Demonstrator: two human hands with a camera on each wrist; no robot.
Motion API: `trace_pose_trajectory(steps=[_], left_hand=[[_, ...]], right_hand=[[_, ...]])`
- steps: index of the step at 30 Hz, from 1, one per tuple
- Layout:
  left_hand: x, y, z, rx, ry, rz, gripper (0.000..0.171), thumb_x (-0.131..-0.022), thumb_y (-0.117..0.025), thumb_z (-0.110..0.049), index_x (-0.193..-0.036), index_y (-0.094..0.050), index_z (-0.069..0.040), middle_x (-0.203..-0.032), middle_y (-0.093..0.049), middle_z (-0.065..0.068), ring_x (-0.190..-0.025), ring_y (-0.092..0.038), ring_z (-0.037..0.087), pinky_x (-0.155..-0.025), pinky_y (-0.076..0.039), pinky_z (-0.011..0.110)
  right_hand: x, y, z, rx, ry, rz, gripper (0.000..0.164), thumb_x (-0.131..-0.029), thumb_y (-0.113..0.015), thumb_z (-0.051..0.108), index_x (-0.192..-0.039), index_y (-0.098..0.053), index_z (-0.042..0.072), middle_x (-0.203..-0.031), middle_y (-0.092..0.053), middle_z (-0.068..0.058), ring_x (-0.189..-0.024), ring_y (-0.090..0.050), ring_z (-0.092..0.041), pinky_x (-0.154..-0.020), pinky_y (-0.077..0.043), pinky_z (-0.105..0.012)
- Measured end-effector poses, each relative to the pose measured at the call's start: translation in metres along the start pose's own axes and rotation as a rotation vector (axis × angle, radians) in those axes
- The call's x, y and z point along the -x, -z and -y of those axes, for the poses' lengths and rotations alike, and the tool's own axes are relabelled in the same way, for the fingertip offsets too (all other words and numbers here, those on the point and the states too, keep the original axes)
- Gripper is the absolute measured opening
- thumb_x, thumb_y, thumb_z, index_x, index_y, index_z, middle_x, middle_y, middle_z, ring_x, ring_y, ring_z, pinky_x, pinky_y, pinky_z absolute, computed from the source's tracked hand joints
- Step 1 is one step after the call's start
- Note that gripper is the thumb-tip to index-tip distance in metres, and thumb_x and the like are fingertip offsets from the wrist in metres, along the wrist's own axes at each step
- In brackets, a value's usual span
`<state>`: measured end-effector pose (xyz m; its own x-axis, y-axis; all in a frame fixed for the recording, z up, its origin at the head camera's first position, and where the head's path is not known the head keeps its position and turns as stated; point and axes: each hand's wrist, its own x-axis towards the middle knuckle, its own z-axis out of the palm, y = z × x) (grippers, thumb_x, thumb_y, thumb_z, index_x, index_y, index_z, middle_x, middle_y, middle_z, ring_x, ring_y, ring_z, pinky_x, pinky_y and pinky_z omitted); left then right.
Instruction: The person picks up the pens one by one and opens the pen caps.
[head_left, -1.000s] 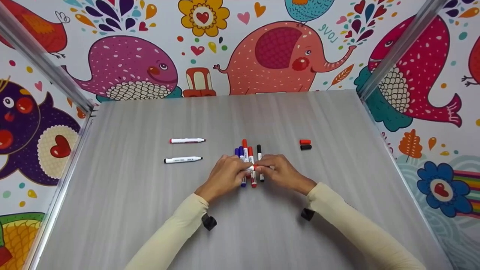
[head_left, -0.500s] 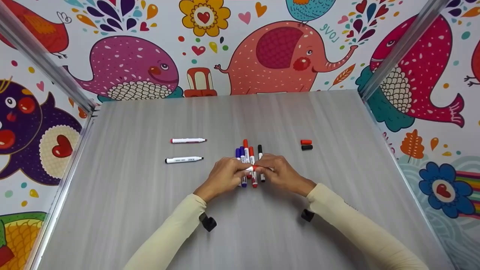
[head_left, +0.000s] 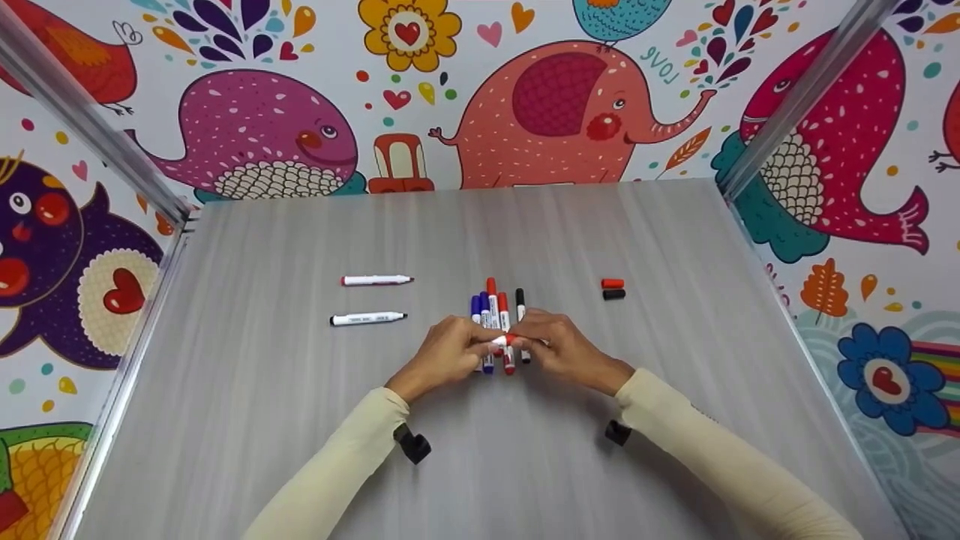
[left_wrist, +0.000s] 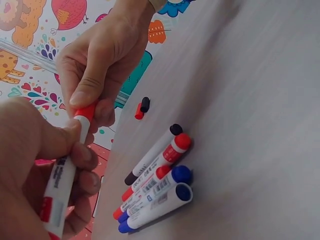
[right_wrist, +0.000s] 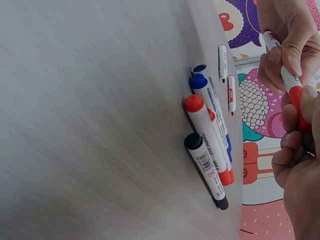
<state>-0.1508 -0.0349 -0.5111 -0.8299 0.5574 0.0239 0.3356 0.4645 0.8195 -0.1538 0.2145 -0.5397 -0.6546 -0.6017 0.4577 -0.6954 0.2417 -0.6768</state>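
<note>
Between my two hands is a white whiteboard marker with a red cap, held above a row of other markers. My left hand (head_left: 448, 346) grips the marker's white barrel (left_wrist: 61, 180), thumb on one side and fingers curled beneath. The red cap (right_wrist: 298, 107) sits at the barrel's end, pinched between the thumb and fingers of my right hand (head_left: 566, 346). Below lie a black marker (right_wrist: 206, 165), red markers (left_wrist: 167, 159) and blue markers (left_wrist: 162, 192), side by side on the table. In the head view my hands partly cover that row.
Two uncapped markers lie at the left, one with a red end (head_left: 377, 280) and one with a black end (head_left: 368, 319). A loose red cap (head_left: 613, 283) and a black cap (head_left: 613, 295) rest at the right. Patterned walls edge the grey table (head_left: 255, 420).
Both hands have come very slightly nearer the person, keeping their hold on the marker and its red cap. The markers and loose caps on the table stay put.
</note>
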Motion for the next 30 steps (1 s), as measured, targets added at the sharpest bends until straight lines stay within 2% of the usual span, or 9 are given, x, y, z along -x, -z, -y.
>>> trace_pose_trajectory(steps=[7,12,15,18,21,27,30], left_hand=[[0.000,0.000,0.002,0.063,0.042,0.035,0.024,-0.105,-0.071,-0.005,-0.127,-0.081,-0.005,-0.112,-0.083,0.007,-0.067,-0.052,0.009,-0.058,-0.040,0.025],[-0.001,0.002,0.005,0.112,0.032,0.057,0.025,-0.105,-0.070,-0.003,-0.127,-0.081,-0.004,-0.111,-0.082,0.009,-0.068,-0.051,0.007,-0.060,-0.040,0.023],[0.001,0.005,0.007,0.184,0.033,0.071,0.026,-0.104,-0.068,0.001,-0.126,-0.081,-0.001,-0.108,-0.081,0.017,-0.067,-0.049,0.006,-0.060,-0.039,0.022],[0.004,0.008,0.006,0.214,0.046,0.068,0.027,-0.104,-0.067,0.002,-0.128,-0.080,-0.001,-0.108,-0.080,0.021,-0.067,-0.047,0.007,-0.059,-0.038,0.022],[0.004,0.009,0.003,0.158,0.059,0.049,0.028,-0.105,-0.068,-0.003,-0.131,-0.080,-0.005,-0.111,-0.080,0.016,-0.067,-0.048,0.006,-0.060,-0.039,0.022],[0.005,0.006,0.008,0.014,0.056,0.058,0.029,-0.108,-0.069,-0.010,-0.135,-0.080,-0.012,-0.093,-0.077,0.008,-0.065,-0.047,0.006,-0.060,-0.039,0.025],[0.006,0.005,0.012,-0.043,0.044,0.046,0.030,-0.107,-0.072,-0.014,-0.136,-0.079,-0.014,-0.099,-0.079,0.001,-0.069,-0.050,0.006,-0.064,-0.042,0.026]], right_hand=[[0.001,0.000,0.001,0.018,0.010,0.007,0.017,-0.101,-0.073,-0.003,-0.114,-0.083,0.003,-0.087,-0.075,-0.013,-0.080,-0.056,-0.018,-0.072,-0.046,-0.033],[0.002,0.002,-0.001,0.038,0.025,0.031,0.020,-0.104,-0.071,-0.001,-0.120,-0.082,0.004,-0.090,-0.074,-0.011,-0.081,-0.056,-0.018,-0.072,-0.046,-0.031],[0.004,0.009,-0.004,0.010,0.014,-0.002,0.022,-0.101,-0.071,-0.006,-0.119,-0.082,0.001,-0.092,-0.076,-0.010,-0.083,-0.061,-0.021,-0.075,-0.050,-0.029],[0.006,0.019,-0.007,-0.042,-0.041,-0.075,0.027,-0.097,-0.072,-0.013,-0.118,-0.083,0.000,-0.096,-0.078,-0.010,-0.086,-0.066,-0.023,-0.077,-0.054,-0.027],[0.006,0.025,-0.009,-0.061,-0.111,-0.114,0.033,-0.095,-0.074,-0.014,-0.121,-0.083,0.003,-0.100,-0.079,-0.009,-0.090,-0.067,-0.021,-0.081,-0.055,-0.024],[0.010,0.024,-0.015,-0.057,-0.215,-0.116,0.029,-0.096,-0.078,-0.004,-0.122,-0.084,0.007,-0.105,-0.081,-0.008,-0.096,-0.064,-0.019,-0.084,-0.052,-0.024],[0.013,0.025,-0.014,-0.064,-0.254,-0.120,0.027,-0.099,-0.078,0.003,-0.124,-0.084,0.011,-0.108,-0.081,-0.002,-0.096,-0.063,-0.018,-0.082,-0.051,-0.024]])
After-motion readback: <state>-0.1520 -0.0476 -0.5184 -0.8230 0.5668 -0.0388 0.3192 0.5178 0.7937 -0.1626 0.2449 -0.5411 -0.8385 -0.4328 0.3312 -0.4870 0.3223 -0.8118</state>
